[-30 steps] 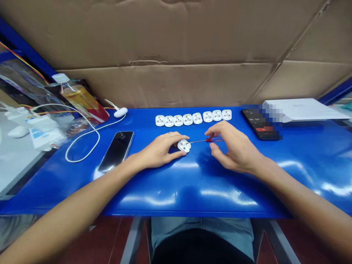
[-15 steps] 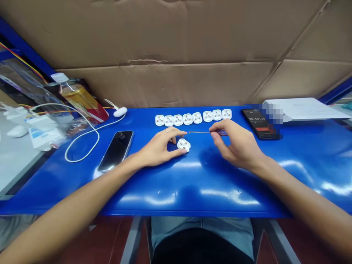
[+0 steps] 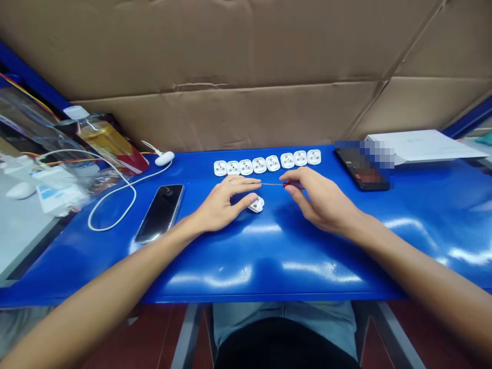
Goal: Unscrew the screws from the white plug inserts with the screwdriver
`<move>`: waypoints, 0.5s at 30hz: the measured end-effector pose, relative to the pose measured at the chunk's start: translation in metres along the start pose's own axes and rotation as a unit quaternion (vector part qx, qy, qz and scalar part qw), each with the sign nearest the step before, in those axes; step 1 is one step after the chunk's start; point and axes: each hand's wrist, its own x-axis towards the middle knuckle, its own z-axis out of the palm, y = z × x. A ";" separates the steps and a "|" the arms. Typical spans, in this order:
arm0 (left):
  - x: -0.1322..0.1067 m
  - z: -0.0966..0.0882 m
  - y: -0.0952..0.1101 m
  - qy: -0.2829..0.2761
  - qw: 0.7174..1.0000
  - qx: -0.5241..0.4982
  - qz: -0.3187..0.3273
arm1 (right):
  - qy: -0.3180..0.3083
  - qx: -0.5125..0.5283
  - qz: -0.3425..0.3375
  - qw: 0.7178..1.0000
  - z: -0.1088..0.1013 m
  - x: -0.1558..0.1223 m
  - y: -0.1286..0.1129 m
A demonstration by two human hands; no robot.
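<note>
My right hand (image 3: 317,197) pinches the red handle (image 3: 286,184) of a thin screwdriver. Its metal shaft (image 3: 272,184) points left, and the tip meets the fingertips of my left hand (image 3: 221,202). Those left fingers are stretched out, with the thumb apart from them and over a white plastic piece (image 3: 257,205). Thumb and fingers hide part of this piece; whether the thumb presses on it I cannot tell. Beyond both hands, several similar white pieces with small metal parts (image 3: 259,165) stand in a row on the blue table (image 3: 261,261).
A phone (image 3: 160,212) lies to the left beside a white cable (image 3: 92,205). Behind it are a drink bottle (image 3: 109,141) and white adapters (image 3: 54,192). At the right are a dark phone (image 3: 361,174) and a white box (image 3: 423,146). Cardboard (image 3: 230,118) lines the back.
The screwdriver has moved left with my right hand, its tip reaching my left fingertips. My left fingers have straightened, and the thumb has shifted up over the white piece, covering more of it.
</note>
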 end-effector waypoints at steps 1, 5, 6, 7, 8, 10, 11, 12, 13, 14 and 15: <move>0.000 0.000 0.000 0.000 1.000 0.001 -0.001 | -0.001 0.001 -0.001 1.000 0.000 0.000 0.000; 0.001 0.001 -0.002 -0.005 1.000 0.010 -0.016 | 0.005 -0.003 -0.003 1.000 -0.001 0.000 0.002; 0.001 0.001 -0.002 -0.009 1.000 0.015 -0.022 | 0.008 -0.007 -0.002 1.000 -0.001 0.000 0.002; 0.001 0.001 -0.002 -0.014 0.999 0.021 -0.029 | 0.011 -0.011 0.000 1.000 -0.001 0.000 0.002; 0.001 0.000 -0.003 -0.021 0.999 0.028 -0.037 | 0.012 -0.015 0.003 1.000 -0.001 0.000 0.002; 0.000 -0.002 -0.003 -0.035 0.997 0.042 -0.049 | 0.017 -0.019 0.005 1.000 -0.002 0.000 0.001; 0.000 -0.003 -0.003 -0.041 0.997 0.045 -0.052 | 0.021 -0.020 0.003 1.000 -0.002 -0.001 0.001; -0.001 -0.005 -0.002 -0.045 0.997 0.044 -0.052 | 0.026 -0.021 -0.002 0.999 -0.003 -0.001 0.001; -0.001 -0.006 -0.002 -0.045 0.997 0.040 -0.049 | 0.032 -0.021 -0.009 0.999 -0.004 -0.001 0.001; -0.001 -0.008 -0.002 -0.045 0.997 0.034 -0.043 | 0.038 -0.020 -0.019 0.999 -0.005 -0.002 0.001; -0.002 -0.010 -0.002 -0.045 0.998 0.029 -0.037 | 0.041 -0.017 -0.032 0.998 -0.006 -0.003 0.001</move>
